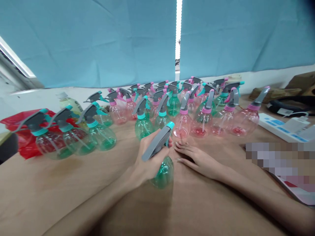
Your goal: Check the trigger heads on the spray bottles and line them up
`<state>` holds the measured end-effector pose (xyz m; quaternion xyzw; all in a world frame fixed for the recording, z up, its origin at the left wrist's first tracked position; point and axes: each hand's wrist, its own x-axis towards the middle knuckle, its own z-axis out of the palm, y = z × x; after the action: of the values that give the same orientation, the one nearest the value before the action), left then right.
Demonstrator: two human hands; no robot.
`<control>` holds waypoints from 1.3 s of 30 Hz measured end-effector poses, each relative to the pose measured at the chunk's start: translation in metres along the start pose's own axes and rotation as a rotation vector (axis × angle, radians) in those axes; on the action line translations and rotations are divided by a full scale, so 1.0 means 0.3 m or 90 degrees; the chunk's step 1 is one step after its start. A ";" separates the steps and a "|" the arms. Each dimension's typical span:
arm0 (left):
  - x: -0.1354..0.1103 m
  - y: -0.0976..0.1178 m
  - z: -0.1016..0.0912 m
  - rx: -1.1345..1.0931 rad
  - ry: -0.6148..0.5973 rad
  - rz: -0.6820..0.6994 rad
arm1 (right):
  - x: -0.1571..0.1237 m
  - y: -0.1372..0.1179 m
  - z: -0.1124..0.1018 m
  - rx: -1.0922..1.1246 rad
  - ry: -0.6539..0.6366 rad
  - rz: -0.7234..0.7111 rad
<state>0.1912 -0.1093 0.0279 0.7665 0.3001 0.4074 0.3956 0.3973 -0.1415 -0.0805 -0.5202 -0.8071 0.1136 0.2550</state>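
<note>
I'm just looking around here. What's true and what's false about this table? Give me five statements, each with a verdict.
1. The left hand grips a green spray bottle. True.
2. The right hand holds a pink bottle. False: it holds no bottle and appears to rest on the table.
3. The nozzle tip of the gripped bottle is pink. False: it is teal.
4. A white power strip lies toward the picture's right side. True.
5. The red plastic bag is at the picture's right edge. False: it is on the left.
</note>
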 end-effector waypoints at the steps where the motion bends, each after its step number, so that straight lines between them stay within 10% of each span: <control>1: 0.000 0.000 -0.001 0.001 -0.001 0.002 | 0.000 -0.001 -0.001 -0.003 -0.002 0.002; 39: 0.001 -0.033 0.004 0.008 -0.011 0.001 | -0.003 0.017 0.008 -0.024 -0.005 -0.012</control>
<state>0.1910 -0.1045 0.0190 0.7727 0.2989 0.3989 0.3931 0.4003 -0.1400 -0.0852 -0.5171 -0.8149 0.0978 0.2428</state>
